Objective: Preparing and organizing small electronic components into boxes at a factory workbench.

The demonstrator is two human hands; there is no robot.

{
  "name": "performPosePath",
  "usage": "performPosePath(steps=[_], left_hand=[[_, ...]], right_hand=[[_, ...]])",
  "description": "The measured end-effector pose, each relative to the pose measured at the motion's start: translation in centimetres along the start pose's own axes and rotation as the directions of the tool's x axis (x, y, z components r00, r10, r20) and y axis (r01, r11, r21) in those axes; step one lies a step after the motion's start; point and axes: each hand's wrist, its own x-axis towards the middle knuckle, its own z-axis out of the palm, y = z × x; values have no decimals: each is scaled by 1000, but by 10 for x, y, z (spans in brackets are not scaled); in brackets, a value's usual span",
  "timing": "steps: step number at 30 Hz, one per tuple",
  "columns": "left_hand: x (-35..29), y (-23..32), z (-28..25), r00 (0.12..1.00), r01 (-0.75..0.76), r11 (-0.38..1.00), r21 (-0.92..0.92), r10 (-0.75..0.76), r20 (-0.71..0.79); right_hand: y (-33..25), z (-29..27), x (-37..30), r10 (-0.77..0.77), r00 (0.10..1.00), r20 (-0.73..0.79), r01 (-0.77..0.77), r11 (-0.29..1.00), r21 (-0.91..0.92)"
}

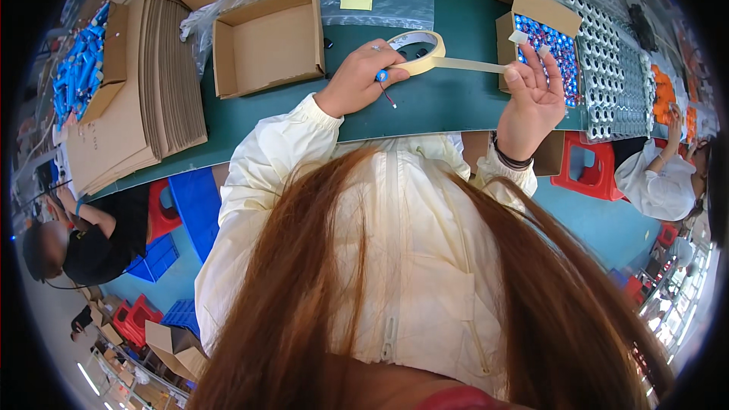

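Note:
My left hand [360,77] is closed round the edge of a roll of cream masking tape [430,63]. The same fingers hold a small blue cylindrical battery [381,75], from which a short wire lead with a white plug hangs. From the roll a strip of tape [472,65] stretches level to the right. Its free end is pinched between thumb and finger of my right hand [534,99]. Short pale tape pieces [518,36] sit on the raised fingertips of that hand. Behind it stands a carton of blue batteries [548,42], partly covered by the fingers.
An empty cardboard tray [267,42] lies left on the green table [448,110], beside stacked flat cardboard [163,83] and a box of blue batteries [83,61]. Clear plastic bags [402,4] lie behind. Racks of white holders [596,68] stand right. People sit at both sides.

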Motion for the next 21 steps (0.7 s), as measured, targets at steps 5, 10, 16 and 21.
performPosePath(steps=[5, 10, 16, 21], left_hand=[[0, -2, 0, 1000, 3, 1000, 11, -3, 23], [-2, -3, 1, 1000, 18, 999, 28, -18, 12], [-1, -12, -7, 996, 42, 987, 156, -29, -89], [-2, -10, -7, 998, 18, 978, 208, -4, -69]], right_hand=[[-6, -4, -2, -24, 1000, -3, 23, 998, -52], [-13, -7, -3, -24, 1000, -3, 24, 998, -65], [-44, -24, 10, -336, 911, -241, 300, 938, -172], [-32, -18, 9, -246, 962, -118, 235, 967, -97]])
